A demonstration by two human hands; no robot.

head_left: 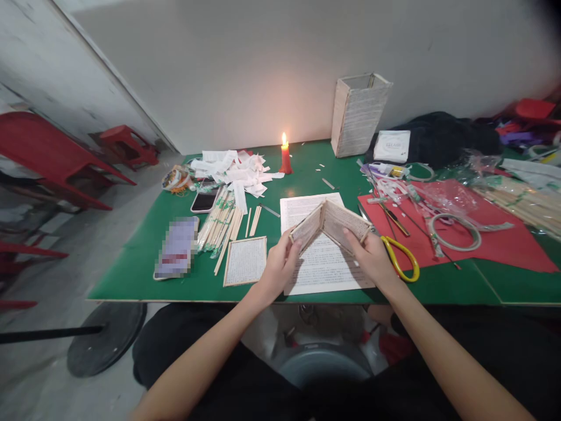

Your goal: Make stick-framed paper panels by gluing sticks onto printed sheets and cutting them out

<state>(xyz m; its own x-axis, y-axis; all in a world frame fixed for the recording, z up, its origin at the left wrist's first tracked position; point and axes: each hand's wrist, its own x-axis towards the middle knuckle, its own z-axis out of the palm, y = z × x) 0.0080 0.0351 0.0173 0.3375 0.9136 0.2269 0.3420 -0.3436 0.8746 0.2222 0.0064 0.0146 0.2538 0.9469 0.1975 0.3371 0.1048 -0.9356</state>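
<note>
- Head view, main thing: a two-panel paper-and-stick piece (339, 225), joined along one upright edge and opened into a V. The seam sits on the side toward the wall, and the mouth of the V faces the person.
- Looks-wise, both panels are a pale greyish-white covered in rows of small dark print, with thin tan sticks framing the edges. Pretty neat, though the sticks look a bit uneven at the corners.
- Where it is: right over a printed sheet (319, 283) near the front edge of the green table (135, 257). Can't really tell if its bottom edge touches the paper or is held just above it.
- Left hand (277, 266): pinching the outer end of the left panel, thumb on the inner face, the other fingers mostly tucked out of sight behind. Forearm comes up from the bottom, angled in toward the middle.
- Right hand (372, 254): gripping the outer end of the right panel, thumb laid along the inner face and pointing toward the seam. That forearm slants in from the lower right, so it's nearly a mirror image of the other one.
- Close by: a flat framed paper panel (246, 261) in the same style lies just beside the left hand, and yellow-handled scissors (415, 270) sit next to the right wrist.
- Further back: a lit red candle (286, 161) and a tall paper-sided box (359, 117) by the wall.
</note>
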